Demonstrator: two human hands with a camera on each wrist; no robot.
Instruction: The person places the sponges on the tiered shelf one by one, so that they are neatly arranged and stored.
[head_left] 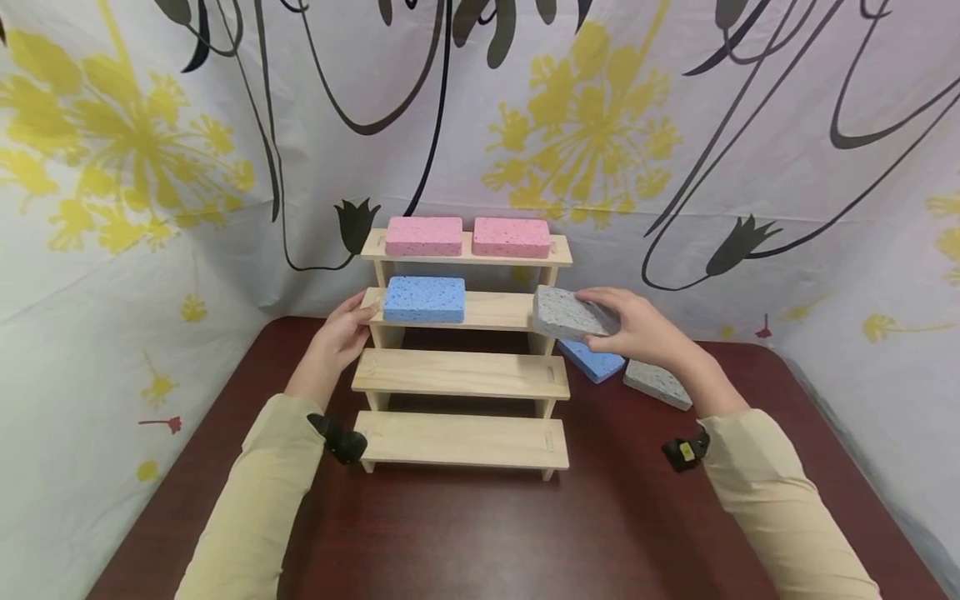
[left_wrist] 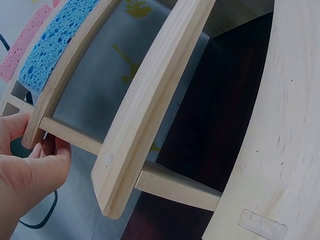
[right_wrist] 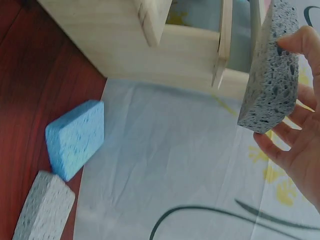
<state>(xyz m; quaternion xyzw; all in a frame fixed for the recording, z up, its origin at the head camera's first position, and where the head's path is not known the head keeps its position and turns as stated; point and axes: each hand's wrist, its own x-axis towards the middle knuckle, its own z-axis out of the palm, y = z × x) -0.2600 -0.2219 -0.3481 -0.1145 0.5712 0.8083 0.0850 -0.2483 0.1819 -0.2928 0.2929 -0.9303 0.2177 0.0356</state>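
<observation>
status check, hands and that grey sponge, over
Right hand grips grey sponge at second shelf's right end. Left hand holds rack's left side by blue sponge. Shelf space beside it bare.

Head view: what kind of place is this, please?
Probably a staged recording corner, not a home: a flower-printed white sheet hangs as backdrop around a dark red-brown table, where a pale four-step wooden rack bears coloured sponges.
</observation>
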